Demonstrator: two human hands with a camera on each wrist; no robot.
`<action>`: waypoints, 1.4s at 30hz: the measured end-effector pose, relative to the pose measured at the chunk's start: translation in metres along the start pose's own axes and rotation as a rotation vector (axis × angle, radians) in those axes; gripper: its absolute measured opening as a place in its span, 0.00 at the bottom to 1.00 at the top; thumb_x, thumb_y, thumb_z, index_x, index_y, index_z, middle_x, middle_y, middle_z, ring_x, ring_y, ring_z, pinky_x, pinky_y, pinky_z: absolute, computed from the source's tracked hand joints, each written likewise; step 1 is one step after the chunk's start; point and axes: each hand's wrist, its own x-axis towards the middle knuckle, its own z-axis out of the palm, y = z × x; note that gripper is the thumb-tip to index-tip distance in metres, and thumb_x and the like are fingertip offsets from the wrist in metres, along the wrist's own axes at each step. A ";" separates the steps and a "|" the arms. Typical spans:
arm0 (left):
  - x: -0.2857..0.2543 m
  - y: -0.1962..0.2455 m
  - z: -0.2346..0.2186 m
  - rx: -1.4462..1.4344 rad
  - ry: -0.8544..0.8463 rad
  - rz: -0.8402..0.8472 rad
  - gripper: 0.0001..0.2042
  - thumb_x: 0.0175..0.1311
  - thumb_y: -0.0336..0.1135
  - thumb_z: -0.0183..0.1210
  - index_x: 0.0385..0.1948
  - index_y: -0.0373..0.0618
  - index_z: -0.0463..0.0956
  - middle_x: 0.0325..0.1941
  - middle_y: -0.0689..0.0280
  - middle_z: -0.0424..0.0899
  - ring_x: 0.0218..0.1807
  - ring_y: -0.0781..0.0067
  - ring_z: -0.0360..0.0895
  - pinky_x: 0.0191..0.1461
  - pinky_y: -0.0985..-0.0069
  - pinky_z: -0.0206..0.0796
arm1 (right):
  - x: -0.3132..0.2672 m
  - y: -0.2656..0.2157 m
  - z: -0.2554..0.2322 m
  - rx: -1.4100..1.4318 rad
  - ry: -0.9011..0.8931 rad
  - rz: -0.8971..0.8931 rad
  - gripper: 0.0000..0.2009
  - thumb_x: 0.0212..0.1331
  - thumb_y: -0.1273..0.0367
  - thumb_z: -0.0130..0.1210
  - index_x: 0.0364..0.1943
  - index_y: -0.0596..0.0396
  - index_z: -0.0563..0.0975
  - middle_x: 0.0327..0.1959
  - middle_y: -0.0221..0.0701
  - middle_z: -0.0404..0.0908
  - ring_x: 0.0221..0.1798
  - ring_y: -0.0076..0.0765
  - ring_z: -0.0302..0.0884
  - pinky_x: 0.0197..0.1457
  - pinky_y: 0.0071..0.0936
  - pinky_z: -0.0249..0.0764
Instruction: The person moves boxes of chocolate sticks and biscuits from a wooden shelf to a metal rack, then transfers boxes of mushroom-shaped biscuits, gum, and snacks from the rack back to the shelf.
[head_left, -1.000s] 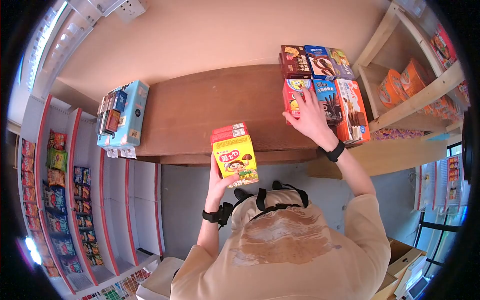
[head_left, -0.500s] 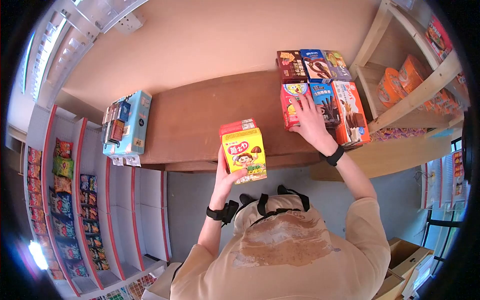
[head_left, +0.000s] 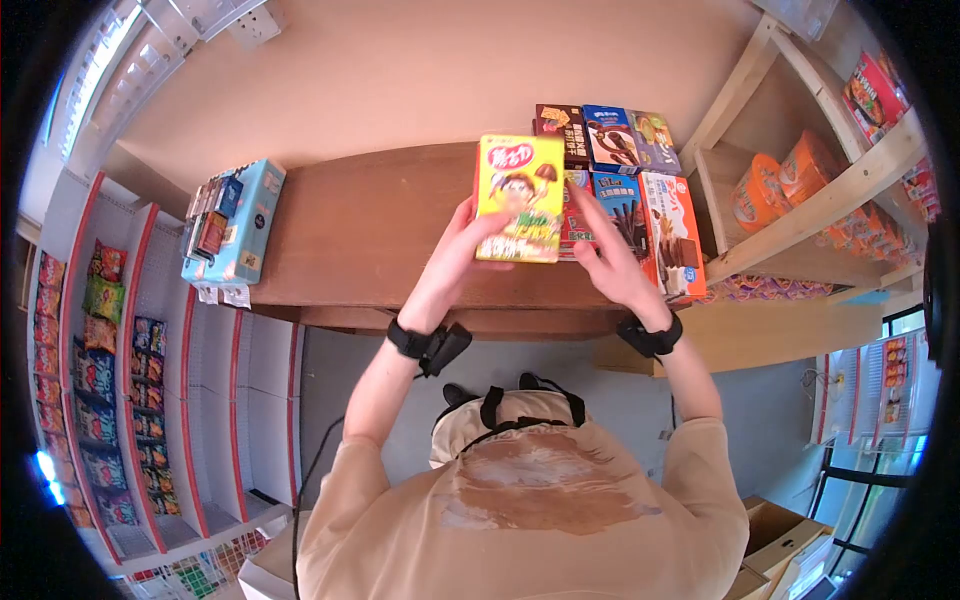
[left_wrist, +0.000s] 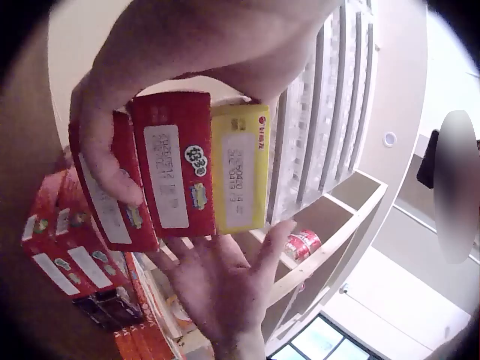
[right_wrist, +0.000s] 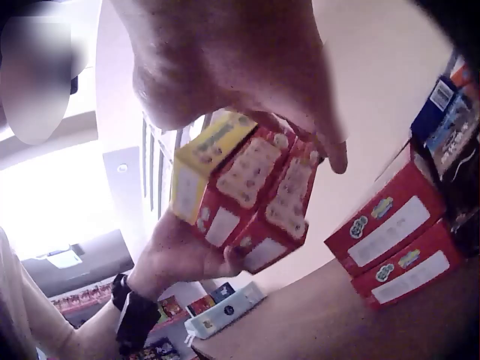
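Note:
My left hand grips a stack of three snack boxes above the table. On top is a yellow biscuit box with a cartoon child and a mushroom. Under it are two red biscuit boxes, with the left fingers curled over the outer one in the left wrist view. My right hand is at the stack's right side, fingers extended, palm facing it in the left wrist view. Beneath and beyond the hands, two stacked red boxes stand on the table, partly covered by the held stack in the head view.
On the brown table, a blue chocolate-stick box and an orange-white box adjoin the red ones, with more boxes behind. A light-blue carton bears small packs at the left. A wooden rack borders the right, snack shelves the left.
My left hand has carried the stack forward and right, toward the boxes on the table. My right hand has come off the red box there and now stands beside the held stack.

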 end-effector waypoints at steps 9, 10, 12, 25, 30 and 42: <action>0.047 0.008 0.042 0.148 -0.141 -0.129 0.34 0.62 0.66 0.39 0.56 0.44 0.67 0.49 0.61 0.79 0.46 0.72 0.78 0.36 0.73 0.76 | 0.020 -0.002 -0.001 0.361 0.106 0.154 0.41 0.40 0.69 0.70 0.60 0.57 0.58 0.59 0.38 0.66 0.61 0.36 0.66 0.62 0.32 0.65; 0.050 0.008 0.042 0.213 -0.153 -0.146 0.36 0.62 0.67 0.36 0.57 0.43 0.66 0.49 0.60 0.78 0.46 0.72 0.78 0.35 0.73 0.76 | 0.018 0.004 -0.001 0.314 0.118 0.181 0.40 0.40 0.69 0.71 0.59 0.58 0.60 0.57 0.38 0.67 0.60 0.34 0.67 0.61 0.31 0.66; 0.056 0.006 0.041 0.270 -0.158 -0.164 0.38 0.61 0.69 0.34 0.58 0.42 0.65 0.50 0.60 0.78 0.46 0.72 0.78 0.34 0.73 0.77 | 0.012 0.007 0.000 0.306 0.114 0.204 0.39 0.40 0.69 0.71 0.59 0.58 0.60 0.56 0.37 0.69 0.59 0.33 0.68 0.60 0.31 0.67; 0.071 -0.011 0.051 0.457 -0.122 -0.039 0.39 0.67 0.64 0.27 0.57 0.31 0.64 0.58 0.48 0.72 0.61 0.63 0.67 0.66 0.75 0.52 | 0.006 0.020 -0.012 0.254 0.147 0.251 0.36 0.41 0.72 0.69 0.57 0.58 0.62 0.54 0.36 0.71 0.55 0.32 0.71 0.58 0.30 0.68; 0.073 -0.014 0.055 0.387 -0.099 0.016 0.37 0.69 0.60 0.27 0.57 0.30 0.64 0.58 0.49 0.72 0.60 0.66 0.68 0.65 0.74 0.54 | 0.008 0.023 -0.012 0.276 0.158 0.250 0.37 0.39 0.73 0.69 0.58 0.58 0.62 0.56 0.37 0.68 0.58 0.34 0.68 0.60 0.31 0.66; 0.074 -0.035 0.045 0.327 -0.019 0.075 0.35 0.70 0.59 0.28 0.59 0.32 0.62 0.58 0.53 0.71 0.58 0.69 0.69 0.63 0.73 0.57 | 0.000 0.029 -0.009 0.078 0.160 0.258 0.41 0.40 0.70 0.68 0.60 0.58 0.56 0.54 0.46 0.71 0.58 0.49 0.70 0.58 0.35 0.68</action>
